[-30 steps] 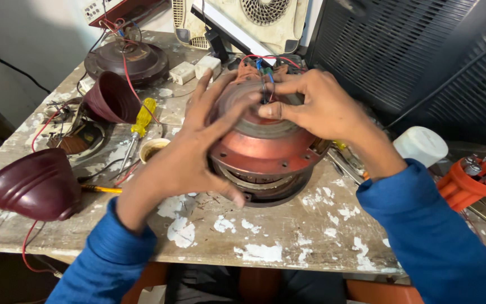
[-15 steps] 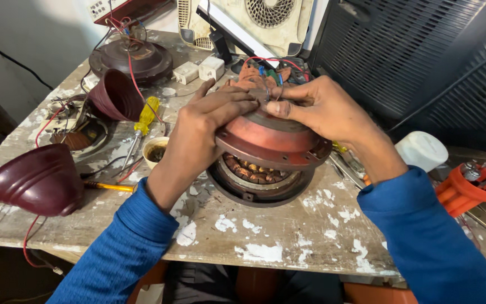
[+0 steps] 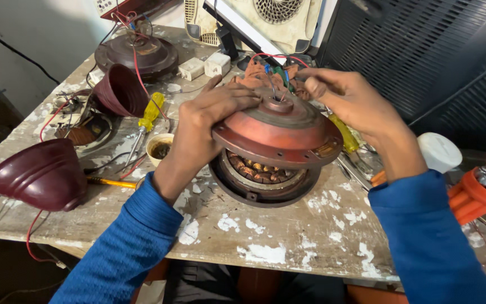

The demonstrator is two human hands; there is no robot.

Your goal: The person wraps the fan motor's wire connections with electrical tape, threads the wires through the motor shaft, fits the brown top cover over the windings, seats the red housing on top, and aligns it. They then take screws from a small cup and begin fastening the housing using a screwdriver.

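Observation:
A round reddish-brown motor top cover (image 3: 279, 132) is tilted up off its lower half (image 3: 262, 180), where copper windings (image 3: 251, 168) show in the gap. My left hand (image 3: 206, 115) grips the cover's left rim. My right hand (image 3: 347, 101) is at the cover's far right side, fingers pinched on the thin wires (image 3: 274, 79) that come out of the centre hub. Both arms wear blue sleeves.
On the paint-flecked wooden table (image 3: 310, 236) lie two maroon cup-shaped canopies (image 3: 37, 174) (image 3: 119, 90), a yellow-handled screwdriver (image 3: 147, 115), a small cup (image 3: 160, 147), another motor (image 3: 136, 53) at the back, an orange tool (image 3: 473, 194) and a white cap (image 3: 440, 152) at the right.
The top cover, seated on the motor a second ago, has been lifted and tilted, exposing the windings. My left hand moved to the cover's rim; my right hand rose toward the wires.

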